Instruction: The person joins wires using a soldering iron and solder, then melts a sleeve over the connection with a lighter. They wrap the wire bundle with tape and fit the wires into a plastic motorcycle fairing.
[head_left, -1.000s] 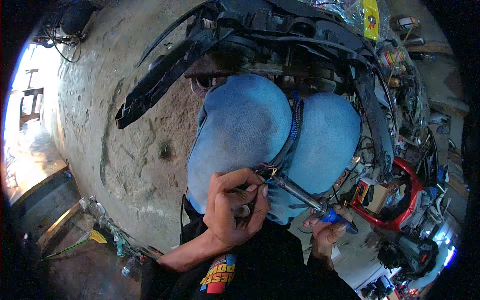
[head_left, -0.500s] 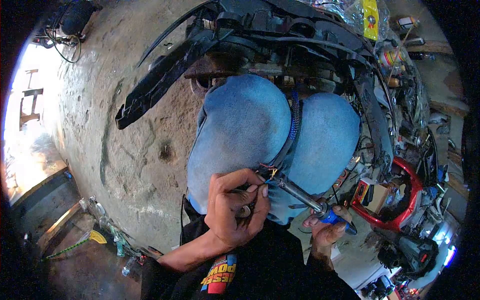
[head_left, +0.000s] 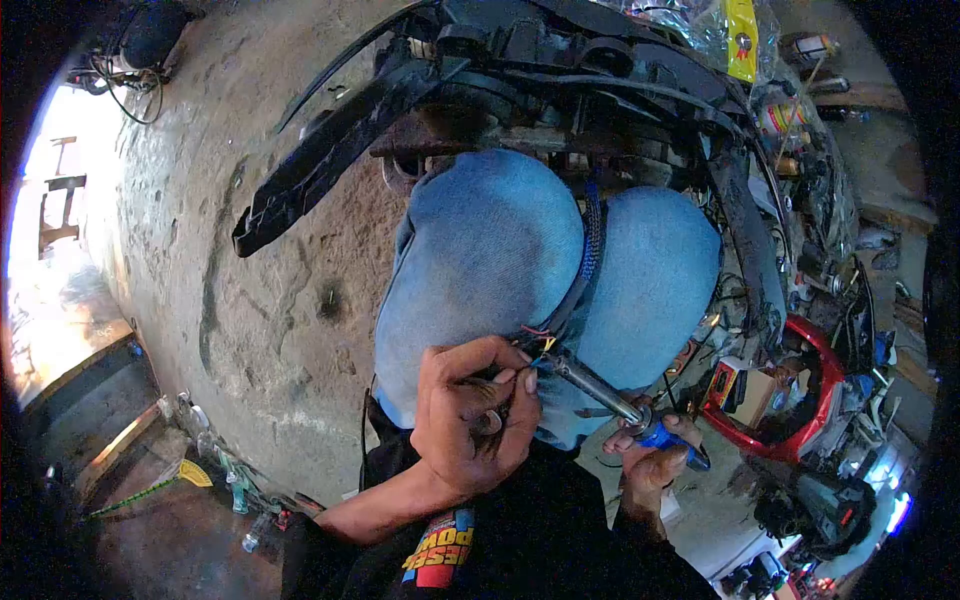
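My right hand (head_left: pixel 655 458) is closed around the blue handle of a soldering iron (head_left: pixel 597 390). The iron's metal barrel slants up and left, its tip end close to a bundle of thin coloured wire ends (head_left: pixel 545 345). Those wires come out of a dark cable (head_left: pixel 590 245) with a blue-and-black sleeve, running down between my knees. Thumb and forefinger of my left hand (head_left: pixel 470 415) are pinched on a thin wire right by the iron's tip. The exact contact between tip and wire is too small to make out.
Blue jeans (head_left: pixel 480 250) cover my knees under the work. A black vehicle frame part (head_left: pixel 560 60) arches ahead. To the right lie a red plastic ring-shaped part (head_left: pixel 832 375), a box (head_left: pixel 750 392) and cluttered parts. A yellow fly swatter (head_left: pixel 195 473) lies at lower left.
Almost nothing differs. The soldering iron and my right hand have shifted very slightly; my left hand keeps its pinch at the wires.
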